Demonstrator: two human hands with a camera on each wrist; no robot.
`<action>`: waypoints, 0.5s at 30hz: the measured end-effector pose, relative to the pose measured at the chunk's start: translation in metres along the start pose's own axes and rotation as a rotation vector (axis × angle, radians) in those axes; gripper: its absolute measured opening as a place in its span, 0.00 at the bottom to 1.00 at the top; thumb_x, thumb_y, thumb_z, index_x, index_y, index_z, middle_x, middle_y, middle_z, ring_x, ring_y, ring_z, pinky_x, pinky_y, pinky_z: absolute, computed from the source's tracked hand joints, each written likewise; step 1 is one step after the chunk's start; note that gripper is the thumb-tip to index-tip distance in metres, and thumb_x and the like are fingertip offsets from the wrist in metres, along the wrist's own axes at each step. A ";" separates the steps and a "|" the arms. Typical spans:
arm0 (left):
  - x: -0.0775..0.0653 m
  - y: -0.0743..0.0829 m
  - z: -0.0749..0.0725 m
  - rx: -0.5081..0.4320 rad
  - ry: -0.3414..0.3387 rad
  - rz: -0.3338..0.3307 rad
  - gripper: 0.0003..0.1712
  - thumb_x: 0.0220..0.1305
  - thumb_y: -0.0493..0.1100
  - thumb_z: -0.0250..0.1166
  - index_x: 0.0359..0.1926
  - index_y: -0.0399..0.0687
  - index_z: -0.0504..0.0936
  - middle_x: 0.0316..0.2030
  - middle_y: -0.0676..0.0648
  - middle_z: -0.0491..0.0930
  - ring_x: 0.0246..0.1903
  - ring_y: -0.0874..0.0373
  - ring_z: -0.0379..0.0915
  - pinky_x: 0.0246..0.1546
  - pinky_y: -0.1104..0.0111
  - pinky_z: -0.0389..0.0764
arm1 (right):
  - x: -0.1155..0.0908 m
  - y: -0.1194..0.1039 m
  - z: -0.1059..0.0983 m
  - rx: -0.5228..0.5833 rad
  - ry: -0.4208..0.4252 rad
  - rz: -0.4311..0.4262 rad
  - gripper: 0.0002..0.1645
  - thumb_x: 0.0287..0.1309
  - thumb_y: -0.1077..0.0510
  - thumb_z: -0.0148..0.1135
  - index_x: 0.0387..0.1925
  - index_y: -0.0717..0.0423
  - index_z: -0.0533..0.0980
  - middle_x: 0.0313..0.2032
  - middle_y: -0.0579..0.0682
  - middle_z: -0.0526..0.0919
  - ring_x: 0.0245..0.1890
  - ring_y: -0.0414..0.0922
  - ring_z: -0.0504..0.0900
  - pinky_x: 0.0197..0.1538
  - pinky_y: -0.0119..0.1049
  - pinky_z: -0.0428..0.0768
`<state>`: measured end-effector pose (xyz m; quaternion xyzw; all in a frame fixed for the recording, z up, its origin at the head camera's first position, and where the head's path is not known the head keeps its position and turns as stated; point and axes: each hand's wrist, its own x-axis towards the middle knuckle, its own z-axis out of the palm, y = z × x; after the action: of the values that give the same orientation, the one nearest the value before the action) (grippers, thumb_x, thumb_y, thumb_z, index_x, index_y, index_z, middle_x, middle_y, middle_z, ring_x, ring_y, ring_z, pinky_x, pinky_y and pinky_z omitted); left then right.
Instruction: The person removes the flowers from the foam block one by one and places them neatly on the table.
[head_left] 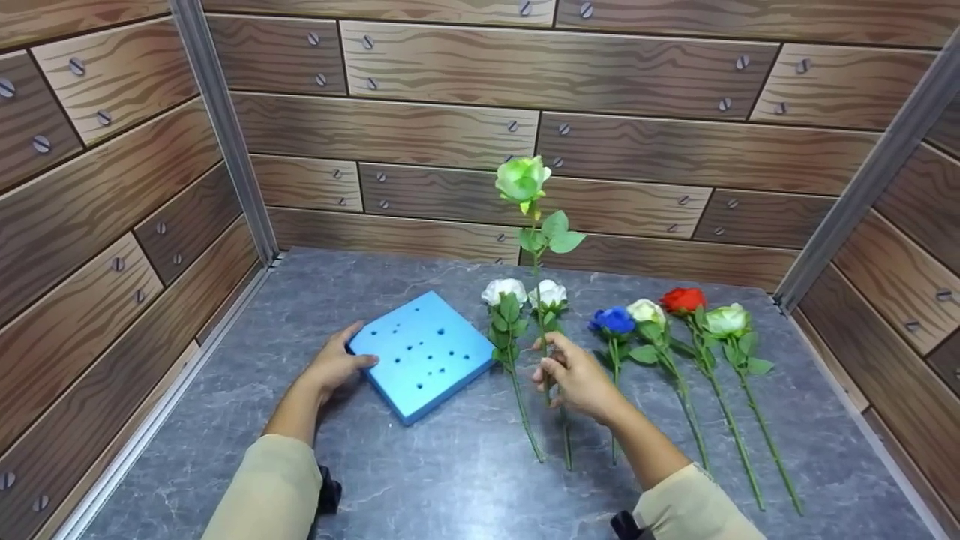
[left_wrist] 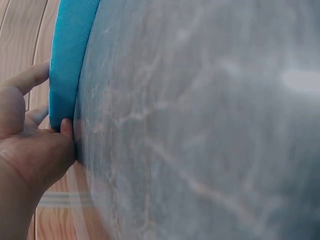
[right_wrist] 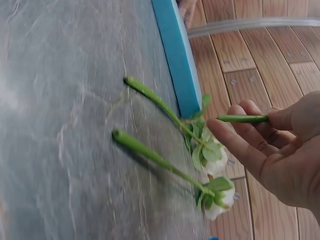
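A light-green artificial rose (head_left: 523, 180) stands upright in my right hand (head_left: 576, 377), its stem pinched between thumb and fingers. In the right wrist view the lower end of that stem (right_wrist: 242, 119) juts out from the fingers, above the table. My left hand (head_left: 335, 365) holds the left corner of a blue foam block (head_left: 427, 358), thumb on top. Small dark holes dot the block's upper face, and no stem stands in them. The left wrist view shows the fingers against the block's side (left_wrist: 70, 65), which lies flat on the table.
Two white roses (head_left: 504, 292) lie right of the block, stems toward me. Farther right lie a blue rose (head_left: 613, 321), a cream rose (head_left: 646, 311), a red rose (head_left: 682, 300) and a pale-green rose (head_left: 727, 320). Wood-patterned walls (head_left: 442, 135) enclose the grey marbled table (head_left: 450, 480).
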<state>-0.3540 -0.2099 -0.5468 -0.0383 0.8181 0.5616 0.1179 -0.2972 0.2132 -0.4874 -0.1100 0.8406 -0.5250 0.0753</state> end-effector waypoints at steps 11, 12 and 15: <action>0.000 -0.002 0.000 0.000 0.007 -0.004 0.51 0.74 0.43 0.70 0.88 0.52 0.52 0.88 0.34 0.40 0.87 0.32 0.33 0.86 0.36 0.46 | -0.011 0.010 -0.029 0.034 -0.024 0.041 0.18 0.83 0.66 0.48 0.68 0.54 0.70 0.38 0.59 0.88 0.36 0.50 0.88 0.31 0.50 0.90; -0.001 -0.001 0.000 0.000 0.007 -0.008 0.51 0.74 0.43 0.70 0.88 0.52 0.52 0.88 0.34 0.39 0.88 0.32 0.33 0.86 0.36 0.46 | -0.012 0.011 -0.032 0.034 -0.025 0.045 0.19 0.83 0.66 0.48 0.68 0.54 0.70 0.38 0.59 0.88 0.36 0.50 0.88 0.31 0.50 0.89; -0.001 0.000 0.000 -0.002 0.010 -0.015 0.51 0.74 0.43 0.70 0.88 0.53 0.52 0.88 0.35 0.39 0.88 0.32 0.32 0.86 0.35 0.46 | -0.017 0.014 -0.039 0.019 -0.021 0.065 0.20 0.84 0.65 0.48 0.70 0.53 0.68 0.38 0.58 0.88 0.36 0.51 0.88 0.31 0.49 0.88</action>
<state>-0.3531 -0.2097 -0.5465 -0.0473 0.8178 0.5613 0.1177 -0.2922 0.2576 -0.4825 -0.0876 0.8378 -0.5291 0.1022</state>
